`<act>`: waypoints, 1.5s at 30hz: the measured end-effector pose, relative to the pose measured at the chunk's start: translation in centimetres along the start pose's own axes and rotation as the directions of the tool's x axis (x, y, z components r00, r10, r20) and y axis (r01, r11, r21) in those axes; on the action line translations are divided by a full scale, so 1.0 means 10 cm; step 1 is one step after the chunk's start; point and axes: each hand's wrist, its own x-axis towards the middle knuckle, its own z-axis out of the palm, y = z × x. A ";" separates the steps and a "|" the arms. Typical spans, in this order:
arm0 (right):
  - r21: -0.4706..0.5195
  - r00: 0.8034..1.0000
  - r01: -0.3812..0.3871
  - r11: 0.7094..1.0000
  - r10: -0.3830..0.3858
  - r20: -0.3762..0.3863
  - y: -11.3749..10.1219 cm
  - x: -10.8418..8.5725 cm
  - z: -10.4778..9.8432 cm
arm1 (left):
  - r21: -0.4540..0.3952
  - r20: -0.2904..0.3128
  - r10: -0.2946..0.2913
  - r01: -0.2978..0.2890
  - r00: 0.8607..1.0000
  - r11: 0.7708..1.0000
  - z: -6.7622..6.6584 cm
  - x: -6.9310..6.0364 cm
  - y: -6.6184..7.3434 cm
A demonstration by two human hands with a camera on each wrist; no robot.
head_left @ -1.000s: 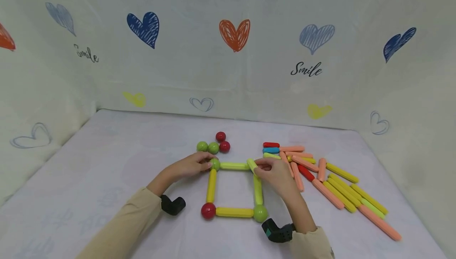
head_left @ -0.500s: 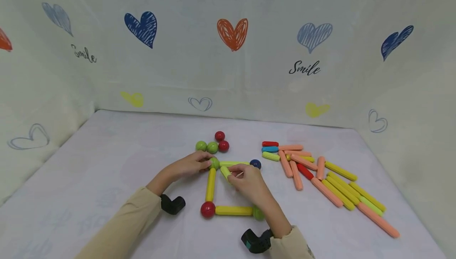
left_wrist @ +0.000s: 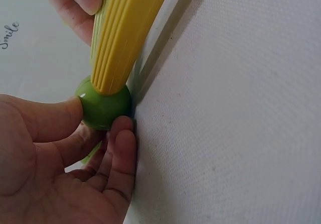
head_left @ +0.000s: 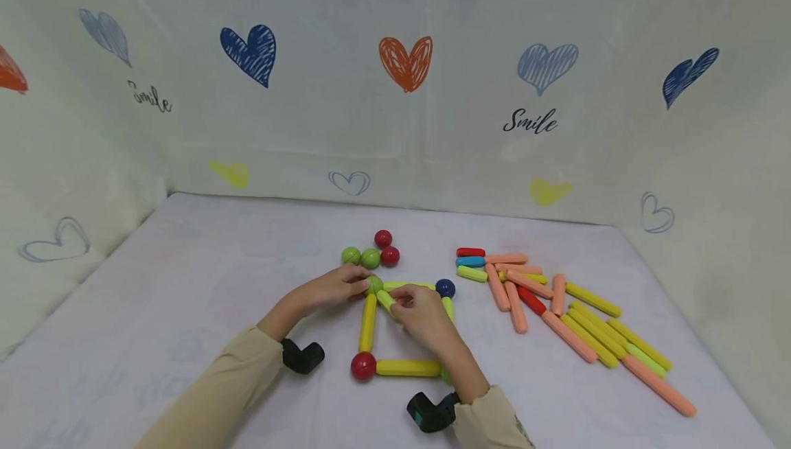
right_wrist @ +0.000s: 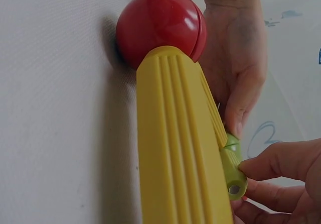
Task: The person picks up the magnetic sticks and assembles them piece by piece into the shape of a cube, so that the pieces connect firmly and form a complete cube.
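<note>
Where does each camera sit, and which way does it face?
Head: on the head, facing forward and down at the stick frame; left hand, right hand and sleeves show.
Left wrist: on that wrist, facing a green ball; both hands show.
Right wrist: on that wrist, facing a red ball and yellow stick; both hands show.
Both wrist views share the hands.

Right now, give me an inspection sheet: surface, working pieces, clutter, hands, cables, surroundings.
Surface: pale tabletop, lightly textured.
Working pieces: stick-and-ball frame; red ball, blue ball and green ball at corners, fourth corner mostly hidden.
Clutter: loose balls beyond the frame, loose sticks to its right.
Hands: left hand grips the green ball; right hand pinches a short green stick beside it.
Cables: nothing seen.
Surroundings: white backdrop with hearts and "Smile" lettering.
</note>
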 end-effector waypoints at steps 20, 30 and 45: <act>-0.019 0.999 0.044 0.999 -0.044 0.013 -0.03 -0.12 -0.18 | 0.037 -0.012 0.025 -0.024 1.000 0.999 0.01 0.02 0.00; -0.125 0.982 0.107 0.986 -0.124 -0.140 -0.06 -0.34 -0.66 | 0.026 -0.021 0.003 -0.003 1.000 1.000 0.03 0.01 0.00; -0.127 0.964 -0.084 0.988 0.049 -0.262 0.67 -0.25 -1.45 | 0.024 -0.040 -0.022 0.023 0.999 0.999 0.04 0.02 -0.03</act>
